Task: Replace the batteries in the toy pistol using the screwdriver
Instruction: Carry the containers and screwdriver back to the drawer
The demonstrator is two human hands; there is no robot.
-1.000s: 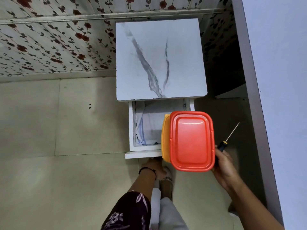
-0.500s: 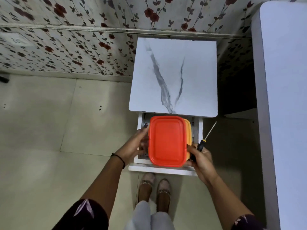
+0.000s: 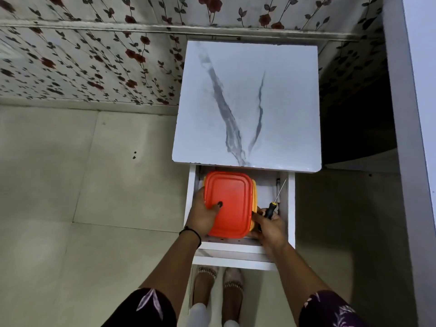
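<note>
Screwdriver [image 3: 274,201] is in the right hand [image 3: 269,228], and that's the tool to watch, but let's take it from close in. Two dark flowered sleeves [image 3: 146,308] frame the bottom of the scene, and between the forearms, below both hands, a pair of beaded sandals [image 3: 205,279] stands on the pale tiled floor [image 3: 70,185]. Up at the wrists: a thin black band [image 3: 191,232] on the left one. The left hand [image 3: 203,215] grips the near left corner of a box [image 3: 254,201], thumb laid flat on its red lid [image 3: 228,199], fingers tucked out of sight round the edge. The right hand is curled round the screwdriver's black handle and touches the box's yellow right side; the thin shaft points up and away from the knuckles, tilted slightly right. Both hands and the box sit inside the open white drawer [image 3: 191,197]; whether the box rests on the drawer's bottom, I cannot tell. Just beyond the hands, a white marble-look cabinet top [image 3: 247,102] overhangs the drawer's far end. Farthest off, rose-patterned wallpaper [image 3: 94,55] runs behind it, and a plain white surface [image 3: 415,114] rises out to the right of the right hand.
</note>
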